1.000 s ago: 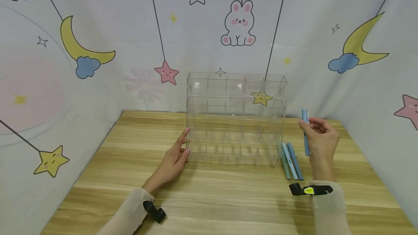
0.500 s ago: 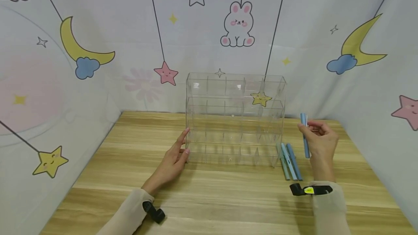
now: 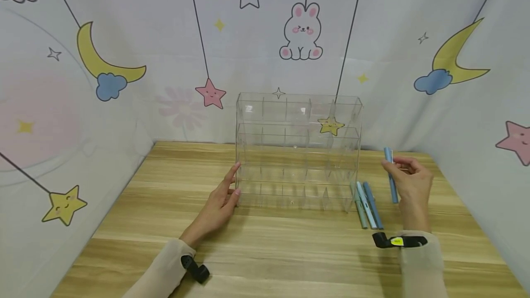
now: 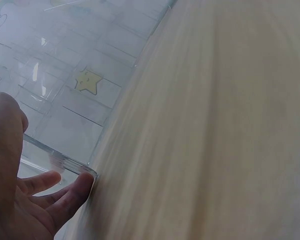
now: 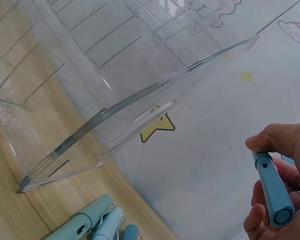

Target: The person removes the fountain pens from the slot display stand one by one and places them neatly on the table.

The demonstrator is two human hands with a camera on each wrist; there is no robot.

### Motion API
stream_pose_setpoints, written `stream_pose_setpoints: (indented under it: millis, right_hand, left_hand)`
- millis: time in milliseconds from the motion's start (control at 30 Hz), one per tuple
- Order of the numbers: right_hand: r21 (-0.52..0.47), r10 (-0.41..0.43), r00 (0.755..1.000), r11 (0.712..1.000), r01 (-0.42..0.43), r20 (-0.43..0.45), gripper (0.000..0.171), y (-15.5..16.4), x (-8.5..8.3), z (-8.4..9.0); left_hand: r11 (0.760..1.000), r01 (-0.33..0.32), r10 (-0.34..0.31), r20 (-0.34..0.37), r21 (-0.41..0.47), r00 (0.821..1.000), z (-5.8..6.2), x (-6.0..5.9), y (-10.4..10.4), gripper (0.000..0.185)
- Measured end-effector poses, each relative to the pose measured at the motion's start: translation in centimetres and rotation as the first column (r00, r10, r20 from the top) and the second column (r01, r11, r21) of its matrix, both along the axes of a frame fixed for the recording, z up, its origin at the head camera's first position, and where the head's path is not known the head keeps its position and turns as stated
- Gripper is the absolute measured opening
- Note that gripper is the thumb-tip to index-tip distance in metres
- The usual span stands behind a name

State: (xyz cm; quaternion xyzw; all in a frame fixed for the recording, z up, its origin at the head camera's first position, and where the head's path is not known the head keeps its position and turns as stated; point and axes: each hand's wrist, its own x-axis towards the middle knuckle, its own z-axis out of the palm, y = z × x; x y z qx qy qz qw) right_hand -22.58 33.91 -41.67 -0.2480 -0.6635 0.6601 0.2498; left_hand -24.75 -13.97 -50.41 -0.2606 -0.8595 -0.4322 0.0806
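A clear acrylic organizer (image 3: 359, 151) with tiered compartments stands upright on the wooden table. At its left side my left hand (image 3: 221, 203) rests its extended fingertips on the side panel; the left wrist view shows fingers (image 4: 72, 200) right at the panel's bottom corner. My right hand (image 3: 410, 180) pinches a blue pen (image 3: 393, 188) between thumb and fingers, raised to the right of the organizer. Seen from the right wrist, the end of this pen (image 5: 277, 197) points toward the camera. A green pen (image 3: 361, 213), a light blue pen (image 3: 368, 208) and a darker blue pen (image 3: 374, 208) lie side by side near the organizer's right front corner.
A white curtain (image 3: 174, 49) printed with moons, stars and a rabbit hangs behind the table and along both sides. Bare wood of the tabletop (image 3: 281, 252) stretches in front of the organizer. Each sleeve carries a black wrist camera (image 3: 194, 269).
My right hand, with the blue pen in it, has come down a little, then shifted slightly right. My left hand, the organizer and the pens on the table stay put.
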Motion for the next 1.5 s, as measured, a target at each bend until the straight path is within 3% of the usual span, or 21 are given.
stream_pose_setpoints:
  millis: [233, 400, 533, 667, 800, 967, 1200, 1500]
  right_hand:
    - [0.089, 0.050, 0.993, 0.994, -0.060, 0.108, 0.019, 0.4, 0.0, -0.1]
    - [0.221, 0.116, 0.964, 0.960, -0.170, 0.238, 0.017, 0.5, 0.1, -0.7]
    - [0.271, 0.151, 0.935, 0.931, -0.243, 0.321, 0.027, 0.7, 0.2, -1.1]
    - [0.280, 0.178, 0.903, 0.912, -0.301, 0.391, 0.037, 0.8, 0.2, -1.3]
    - [0.253, 0.191, 0.878, 0.912, -0.324, 0.438, 0.037, 1.1, 0.2, -1.3]
    - [0.238, 0.197, 0.862, 0.911, -0.337, 0.467, 0.041, 1.3, 0.1, -1.5]
    - [0.279, 0.211, 0.827, 0.873, -0.399, 0.521, 0.046, 2.0, 0.4, -2.2]
    - [0.275, 0.233, 0.798, 0.855, -0.440, 0.555, 0.047, 2.5, 0.5, -2.6]
  left_hand:
    - [1.000, -0.005, 0.005, 0.008, 0.000, 1.000, 0.2, 0.1, 0.0, 0.072]
    - [1.000, -0.005, 0.005, 0.002, -0.002, 1.000, 0.1, 0.1, 0.0, 0.072]
    - [1.000, -0.004, 0.004, -0.004, -0.001, 1.000, 0.0, 0.0, 0.0, 0.073]
    - [1.000, 0.000, 0.000, -0.007, -0.001, 1.000, -0.1, 0.0, 0.0, 0.074]
    - [1.000, 0.000, 0.000, -0.007, -0.003, 1.000, -0.1, 0.0, -0.1, 0.073]
    - [1.000, -0.004, 0.004, -0.009, -0.002, 1.000, -0.2, 0.0, -0.1, 0.072]
    - [1.000, -0.001, 0.001, -0.001, -0.002, 1.000, -0.1, 0.0, -0.1, 0.073]
    - [1.000, -0.001, 0.001, 0.012, -0.004, 1.000, 0.0, -0.1, -0.1, 0.072]
